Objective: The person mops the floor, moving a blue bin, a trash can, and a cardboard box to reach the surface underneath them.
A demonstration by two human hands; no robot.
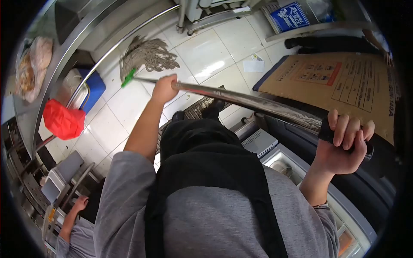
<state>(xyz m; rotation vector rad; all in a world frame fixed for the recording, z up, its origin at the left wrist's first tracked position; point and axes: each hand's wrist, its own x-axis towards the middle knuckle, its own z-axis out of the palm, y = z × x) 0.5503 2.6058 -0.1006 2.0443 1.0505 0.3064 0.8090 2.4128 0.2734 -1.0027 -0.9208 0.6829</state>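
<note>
Because the mop handle [249, 102] is long, it is held at two places well apart, probably for steady control. The left hand [164, 89] closes around its farther part (some fingers are hidden); the right hand [344, 144] curls tightly around its near right end. The mop head [148, 56] spreads on the far left floor [206, 45].

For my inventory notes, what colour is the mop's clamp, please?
The clamp is green, in the head view.

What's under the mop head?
White floor tiles show around the edges of the mop head. The patch directly beneath is covered, so any dirt or water there can't be seen.
</note>
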